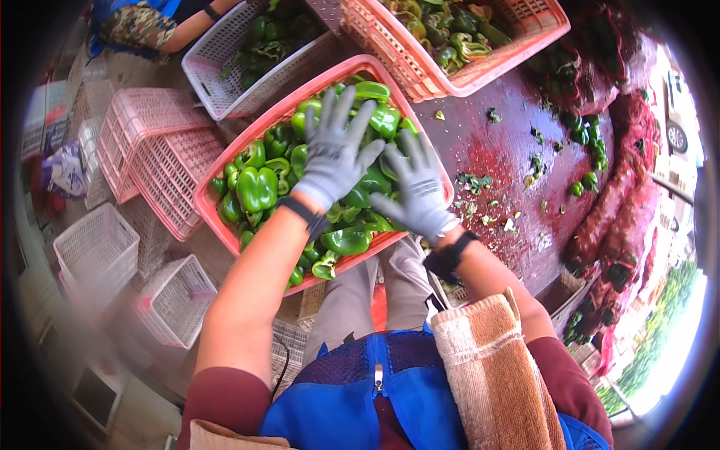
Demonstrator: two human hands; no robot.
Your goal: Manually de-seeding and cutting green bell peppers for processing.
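Observation:
A pink plastic crate (pixel 236 138) full of green bell peppers (pixel 257 188) is in front of me, tilted in the view. My left hand (pixel 337 149), in a grey work glove, lies spread flat over the peppers near the crate's middle. To its right, my right hand (pixel 419 188), gloved the same way, rests with fingers apart on the peppers by the crate's right side. Neither hand grips a pepper; both palms face down. Some peppers under the gloves are hidden.
An orange crate (pixel 405 73) of discoloured peppers and a white crate (pixel 205 84) of dark green ones stand behind. Red mesh sacks (pixel 630 219) line the right of the scrap-strewn dark red surface (pixel 506 146). Pink crates (pixel 163 146) lie left. Another person's arm (pixel 191 28) shows top left.

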